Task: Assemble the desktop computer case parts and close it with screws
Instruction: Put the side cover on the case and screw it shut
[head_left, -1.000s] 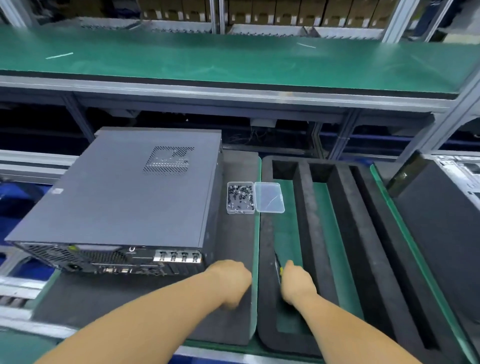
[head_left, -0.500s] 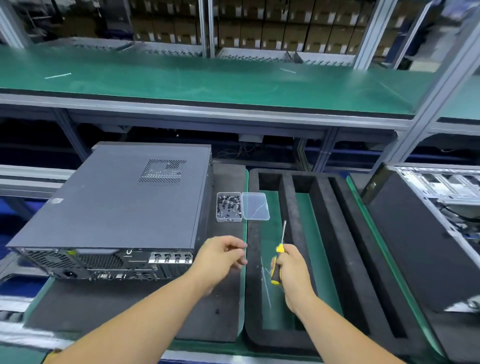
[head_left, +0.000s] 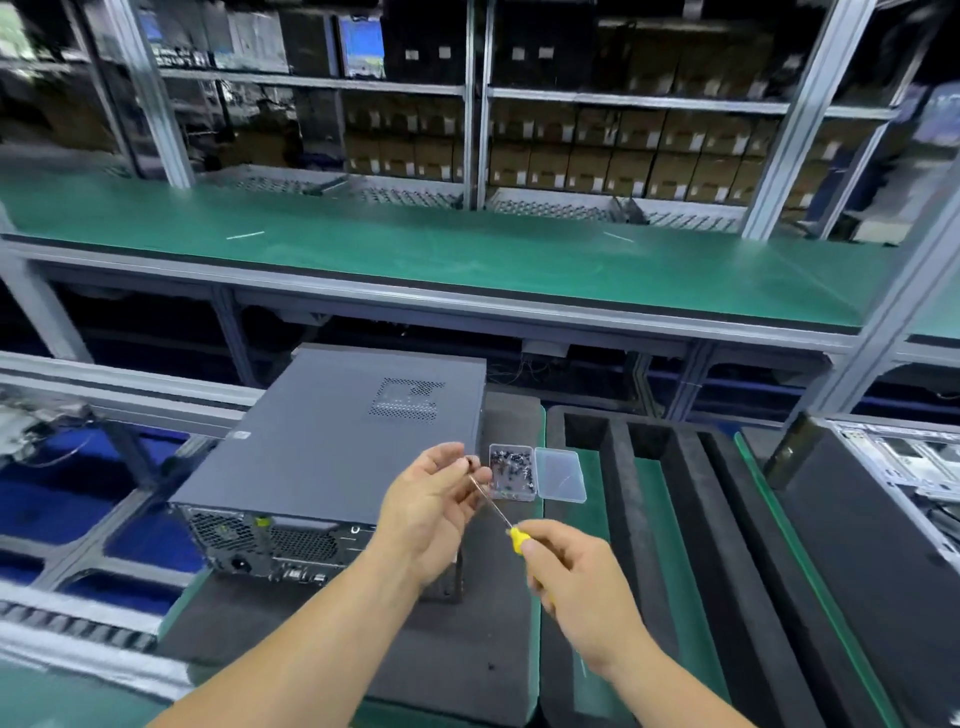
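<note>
A grey desktop computer case (head_left: 337, 441) lies on its side on a dark foam pad (head_left: 467, 649), its rear panel of ports facing me. My right hand (head_left: 576, 582) grips the yellow handle of a screwdriver (head_left: 511, 535), whose thin shaft slants up to the left. My left hand (head_left: 431, 504) is raised in front of the case and pinches a small dark screw (head_left: 470, 461) at the shaft's tip. A small clear box of screws (head_left: 511, 470) sits just right of the case, its clear lid (head_left: 560, 474) lying open beside it.
A black foam tray with long slots (head_left: 670, 519) lies to the right on a green mat. Another open case (head_left: 909, 467) stands at the far right. A green-topped shelf (head_left: 467, 249) runs above the bench, with racks of cardboard boxes behind.
Both hands rose from the foam pad. My right hand picked up the screwdriver and swung its tip left to my left hand's fingertips. The camera tilted up.
</note>
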